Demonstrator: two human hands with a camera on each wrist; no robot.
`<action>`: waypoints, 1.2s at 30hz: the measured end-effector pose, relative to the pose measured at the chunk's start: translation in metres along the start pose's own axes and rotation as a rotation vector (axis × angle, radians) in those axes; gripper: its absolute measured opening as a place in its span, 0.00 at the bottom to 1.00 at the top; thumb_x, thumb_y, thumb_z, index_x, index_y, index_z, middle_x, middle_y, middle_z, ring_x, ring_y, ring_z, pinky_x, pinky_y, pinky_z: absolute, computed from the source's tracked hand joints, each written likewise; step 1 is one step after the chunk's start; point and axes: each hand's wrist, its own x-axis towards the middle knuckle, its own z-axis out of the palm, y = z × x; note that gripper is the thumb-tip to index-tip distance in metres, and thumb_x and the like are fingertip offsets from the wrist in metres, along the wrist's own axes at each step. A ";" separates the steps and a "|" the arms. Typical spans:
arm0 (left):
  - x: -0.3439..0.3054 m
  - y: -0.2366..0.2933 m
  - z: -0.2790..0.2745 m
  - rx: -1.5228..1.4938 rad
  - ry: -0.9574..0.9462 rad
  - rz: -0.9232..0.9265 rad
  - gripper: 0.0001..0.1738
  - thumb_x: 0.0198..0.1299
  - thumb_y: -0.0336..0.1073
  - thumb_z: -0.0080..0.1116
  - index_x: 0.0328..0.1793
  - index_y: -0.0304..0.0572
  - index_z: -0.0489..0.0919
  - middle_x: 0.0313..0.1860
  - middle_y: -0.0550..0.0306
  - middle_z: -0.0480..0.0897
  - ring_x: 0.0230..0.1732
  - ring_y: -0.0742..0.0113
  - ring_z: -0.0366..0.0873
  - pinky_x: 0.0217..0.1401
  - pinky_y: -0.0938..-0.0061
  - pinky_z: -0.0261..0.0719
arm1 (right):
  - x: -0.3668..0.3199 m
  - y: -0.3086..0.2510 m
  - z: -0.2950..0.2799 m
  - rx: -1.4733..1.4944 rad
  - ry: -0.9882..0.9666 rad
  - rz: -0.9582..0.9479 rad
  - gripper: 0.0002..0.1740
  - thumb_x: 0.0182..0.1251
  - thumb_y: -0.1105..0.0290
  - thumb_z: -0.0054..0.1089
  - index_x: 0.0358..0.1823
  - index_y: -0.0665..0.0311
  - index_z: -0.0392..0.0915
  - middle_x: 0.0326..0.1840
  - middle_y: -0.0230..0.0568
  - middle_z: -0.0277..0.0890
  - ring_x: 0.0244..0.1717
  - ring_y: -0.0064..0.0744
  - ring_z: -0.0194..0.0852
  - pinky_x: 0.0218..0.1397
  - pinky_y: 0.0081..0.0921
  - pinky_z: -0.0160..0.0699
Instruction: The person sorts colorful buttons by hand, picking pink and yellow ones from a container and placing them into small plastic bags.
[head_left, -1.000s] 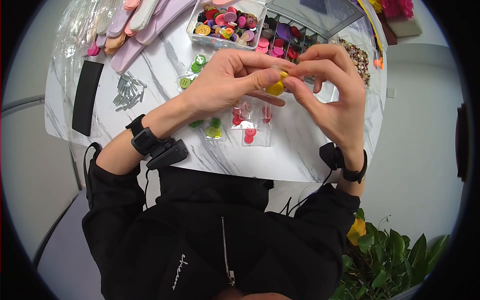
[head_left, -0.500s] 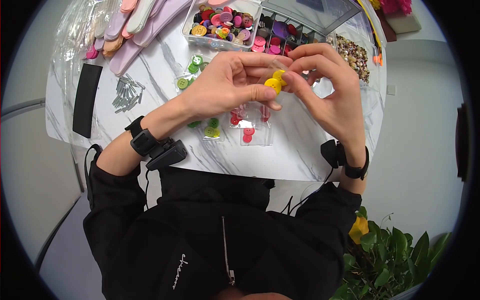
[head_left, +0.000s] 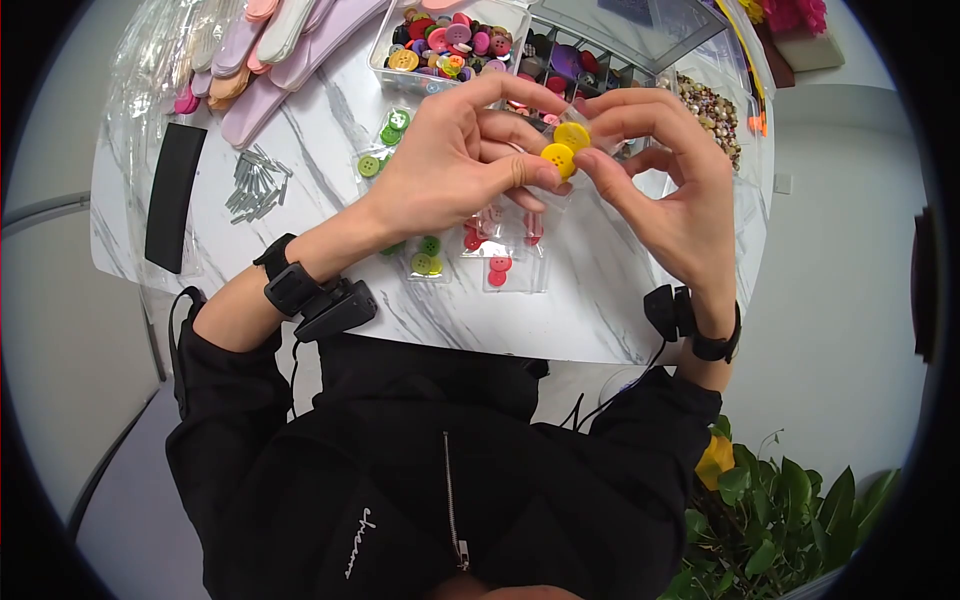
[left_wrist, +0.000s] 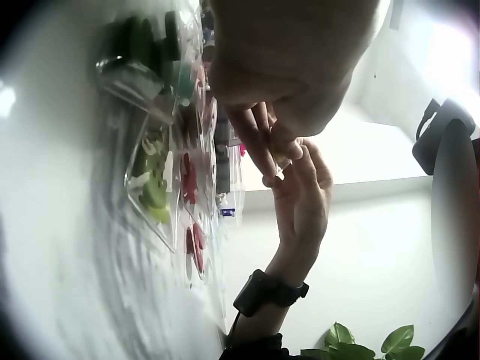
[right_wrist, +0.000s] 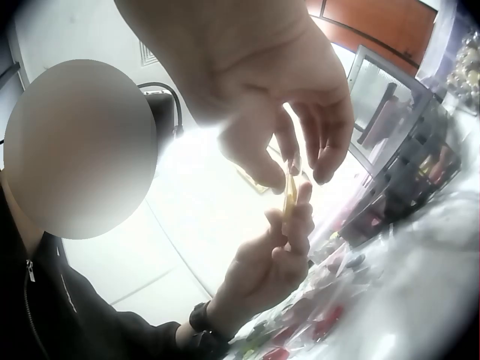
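Two yellow buttons (head_left: pixel 558 160) lie one above the other in a small clear plastic bag, held up over the table between both hands. My left hand (head_left: pixel 440 150) pinches the bag from the left, its thumb by the lower button and the index finger reaching to the top. From the right, my right hand (head_left: pixel 672 185) pinches the bag's other side between thumb and fingers. The right wrist view shows the bag edge-on as a thin yellow strip (right_wrist: pixel 290 199). Beneath the hands lie bags of red buttons (head_left: pixel 499 270) and bags of green buttons (head_left: pixel 426 262).
Behind the hands stand a clear box (head_left: pixel 383 68) of mixed buttons and a compartment case (head_left: pixel 690 45) with its lid up. Beads (head_left: pixel 712 115) lie at the right. To the left are metal pins (head_left: pixel 260 185), a black strip (head_left: pixel 175 200) and pastel strips (head_left: pixel 300 55).
The bag has turned and both yellow buttons now show, where the left thumb and fingers partly covered them before. My left index finger has risen to the bag's top.
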 end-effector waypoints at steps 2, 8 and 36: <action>0.001 0.002 -0.001 0.059 -0.010 -0.041 0.22 0.61 0.23 0.61 0.60 0.31 0.70 0.41 0.47 0.85 0.41 0.67 0.86 0.42 0.76 0.88 | 0.000 -0.001 0.001 0.028 0.031 -0.002 0.07 0.57 0.76 0.69 0.38 0.67 0.82 0.50 0.42 0.79 0.43 0.24 0.79 0.38 0.17 0.79; -0.001 0.000 -0.001 0.086 -0.002 -0.009 0.22 0.61 0.24 0.62 0.60 0.30 0.71 0.40 0.47 0.86 0.41 0.66 0.86 0.42 0.76 0.89 | 0.000 0.002 -0.009 -0.038 -0.037 -0.059 0.10 0.56 0.78 0.69 0.40 0.66 0.83 0.49 0.40 0.80 0.43 0.23 0.80 0.34 0.16 0.79; -0.001 -0.003 -0.001 0.159 0.043 0.042 0.14 0.60 0.24 0.64 0.52 0.28 0.79 0.41 0.48 0.86 0.42 0.67 0.86 0.48 0.77 0.86 | 0.003 0.010 -0.007 0.138 -0.109 0.026 0.08 0.55 0.78 0.69 0.38 0.66 0.85 0.48 0.40 0.79 0.40 0.21 0.80 0.32 0.13 0.79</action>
